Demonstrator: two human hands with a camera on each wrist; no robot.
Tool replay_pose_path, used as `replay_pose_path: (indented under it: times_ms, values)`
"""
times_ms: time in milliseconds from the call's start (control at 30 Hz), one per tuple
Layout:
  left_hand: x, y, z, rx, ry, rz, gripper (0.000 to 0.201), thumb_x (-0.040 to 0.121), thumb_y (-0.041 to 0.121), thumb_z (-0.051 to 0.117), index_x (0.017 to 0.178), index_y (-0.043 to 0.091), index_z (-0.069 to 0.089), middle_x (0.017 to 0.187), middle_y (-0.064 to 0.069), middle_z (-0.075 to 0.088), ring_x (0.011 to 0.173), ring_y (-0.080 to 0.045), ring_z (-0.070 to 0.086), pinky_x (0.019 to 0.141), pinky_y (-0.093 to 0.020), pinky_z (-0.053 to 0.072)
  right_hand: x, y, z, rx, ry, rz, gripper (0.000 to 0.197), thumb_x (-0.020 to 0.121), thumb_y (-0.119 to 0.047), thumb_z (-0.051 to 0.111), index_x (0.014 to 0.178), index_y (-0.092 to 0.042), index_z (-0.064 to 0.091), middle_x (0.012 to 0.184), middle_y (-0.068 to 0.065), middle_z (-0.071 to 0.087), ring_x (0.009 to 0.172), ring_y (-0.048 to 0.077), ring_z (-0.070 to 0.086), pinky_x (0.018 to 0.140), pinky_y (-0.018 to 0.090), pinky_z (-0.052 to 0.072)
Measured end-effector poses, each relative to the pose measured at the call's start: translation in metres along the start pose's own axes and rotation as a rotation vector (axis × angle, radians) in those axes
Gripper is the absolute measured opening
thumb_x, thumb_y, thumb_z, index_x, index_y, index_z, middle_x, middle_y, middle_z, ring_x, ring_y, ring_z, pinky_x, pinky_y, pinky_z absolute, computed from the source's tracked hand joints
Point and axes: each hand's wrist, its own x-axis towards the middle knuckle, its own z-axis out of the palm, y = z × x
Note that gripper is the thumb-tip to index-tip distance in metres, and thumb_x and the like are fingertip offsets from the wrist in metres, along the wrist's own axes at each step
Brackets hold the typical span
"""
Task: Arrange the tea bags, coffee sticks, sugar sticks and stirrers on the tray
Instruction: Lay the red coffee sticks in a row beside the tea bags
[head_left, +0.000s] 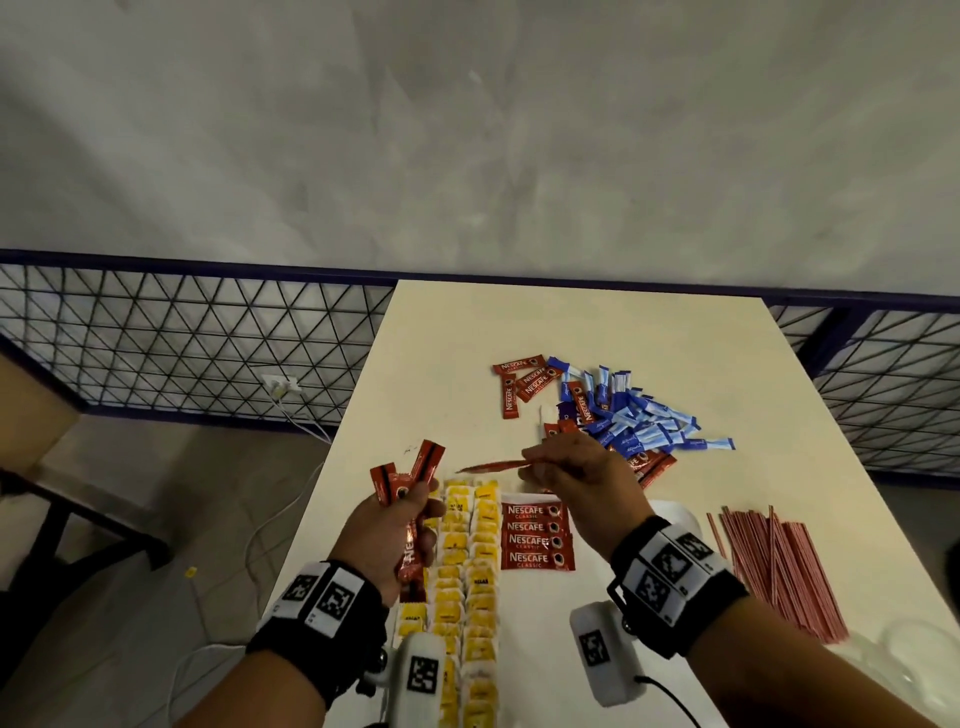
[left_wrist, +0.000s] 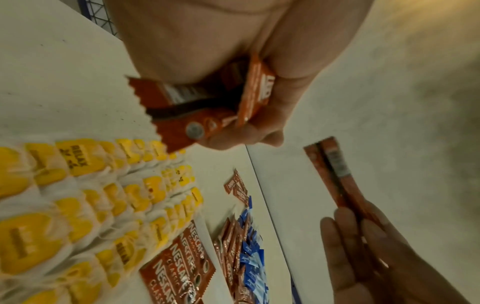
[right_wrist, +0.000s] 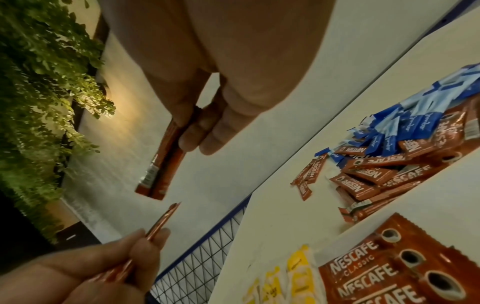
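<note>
Head view: left hand (head_left: 387, 540), raised over the table's (head_left: 597, 327) left edge, fingers curled round a bunch of Nescafé coffee sticks (head_left: 410, 499), count unclear. Yellow tea bags (head_left: 470, 571) lie in rows beneath; four coffee sticks (head_left: 535, 535) lie beside. Right hand (head_left: 576, 480) pinches one coffee stick (head_left: 491, 466) level, pointing left.

looks like a café or office pantry corner, pale table (head_left: 597, 322) pushed against a bare concrete wall (head_left: 467, 130), blue-framed wire mesh (head_left: 182, 338) behind, wall socket (head_left: 280, 387) with cables, leafy plant wall (right_wrist: 39, 82) lit warmly
</note>
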Motion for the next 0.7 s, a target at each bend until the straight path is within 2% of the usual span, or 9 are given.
replay_pose_path:
  times_ms: [100, 200, 267, 333, 400, 433, 500, 567, 700]
  values:
    - [0.0, 0.004, 0.009, 0.022, 0.011, 0.008, 0.018, 0.095, 0.02, 0.056, 0.099, 0.005, 0.065, 0.076, -0.009, 0.068, 0.044, -0.015, 0.045, 0.044, -0.023, 0.04, -0.003, -0.002, 0.001, -0.135, -0.068, -0.054, 0.013, 0.085, -0.021, 0.068, 0.09, -0.031, 0.074, 0.096, -0.013, 0.063, 0.091, -0.001, 0.059, 0.078, 0.014, 0.047]
    - [-0.001, 0.008, 0.015, 0.009, -0.028, 0.02, 0.019, 0.095, 0.022, 0.057, 0.094, 0.005, 0.067, 0.074, -0.007, 0.068, 0.045, -0.016, 0.046, 0.047, -0.025, 0.04, -0.004, -0.001, 0.001, -0.232, -0.095, -0.059, 0.013, 0.086, -0.022, 0.067, 0.096, -0.026, 0.075, 0.097, -0.014, 0.06, 0.089, -0.002, 0.057, 0.074, 0.009, 0.044]
    - [-0.001, 0.008, 0.016, 0.05, -0.042, 0.062, 0.019, 0.093, 0.022, 0.059, 0.096, 0.005, 0.067, 0.07, -0.007, 0.061, 0.047, -0.018, 0.047, 0.049, -0.027, 0.041, -0.005, -0.002, 0.002, -0.271, -0.095, -0.063, 0.015, 0.086, -0.017, 0.068, 0.098, -0.025, 0.074, 0.099, -0.013, 0.06, 0.089, -0.005, 0.056, 0.074, 0.006, 0.043]
    - [-0.001, 0.007, 0.019, 0.172, -0.044, 0.141, 0.019, 0.091, 0.024, 0.062, 0.096, 0.006, 0.067, 0.067, -0.007, 0.057, 0.049, -0.02, 0.047, 0.053, -0.031, 0.041, -0.006, -0.002, 0.002, -0.271, -0.082, -0.038, 0.016, 0.085, -0.017, 0.068, 0.094, -0.031, 0.069, 0.1, -0.015, 0.06, 0.087, -0.006, 0.058, 0.072, 0.006, 0.045]
    - [-0.002, 0.005, 0.021, 0.296, -0.038, 0.216, 0.017, 0.091, 0.024, 0.063, 0.096, 0.008, 0.068, 0.058, -0.006, 0.055, 0.05, -0.021, 0.046, 0.056, -0.033, 0.041, -0.008, -0.006, 0.001, -0.134, -0.057, 0.092, 0.016, 0.086, -0.018, 0.067, 0.091, -0.032, 0.062, 0.097, -0.013, 0.064, 0.081, 0.001, 0.065, 0.07, 0.014, 0.051]
    - [-0.002, 0.004, 0.022, 0.339, -0.025, 0.244, 0.016, 0.091, 0.023, 0.063, 0.095, 0.008, 0.067, 0.054, -0.006, 0.054, 0.049, -0.021, 0.046, 0.056, -0.033, 0.041, -0.009, -0.007, 0.002, -0.003, -0.045, 0.183, 0.013, 0.088, -0.016, 0.065, 0.094, -0.027, 0.062, 0.094, -0.008, 0.066, 0.077, 0.007, 0.068, 0.07, 0.022, 0.055]
    - [-0.001, 0.001, 0.024, 0.406, -0.005, 0.291, 0.017, 0.091, 0.022, 0.062, 0.093, 0.006, 0.067, 0.05, -0.005, 0.053, 0.047, -0.02, 0.046, 0.054, -0.031, 0.04, -0.011, -0.007, 0.001, 0.2, -0.049, 0.328, 0.009, 0.09, -0.008, 0.061, 0.097, -0.014, 0.063, 0.086, 0.003, 0.069, 0.068, 0.014, 0.068, 0.07, 0.03, 0.058]
    - [-0.002, -0.003, 0.026, 0.462, -0.004, 0.302, 0.017, 0.092, 0.024, 0.062, 0.092, 0.007, 0.067, 0.05, -0.006, 0.053, 0.044, -0.02, 0.045, 0.049, -0.028, 0.039, -0.014, 0.002, -0.004, 0.189, -0.038, 0.372, 0.006, 0.089, -0.007, 0.062, 0.092, -0.009, 0.066, 0.081, 0.007, 0.07, 0.066, 0.017, 0.066, 0.073, 0.035, 0.059]
    - [-0.001, -0.013, 0.015, 0.53, 0.03, 0.238, 0.023, 0.093, 0.03, 0.06, 0.083, 0.011, 0.07, 0.051, -0.007, 0.054, 0.043, -0.019, 0.045, 0.044, -0.025, 0.036, -0.029, 0.038, -0.023, 0.125, 0.092, 0.523, 0.004, 0.087, -0.005, 0.064, 0.085, -0.008, 0.067, 0.077, 0.009, 0.068, 0.065, 0.022, 0.06, 0.077, 0.045, 0.056]
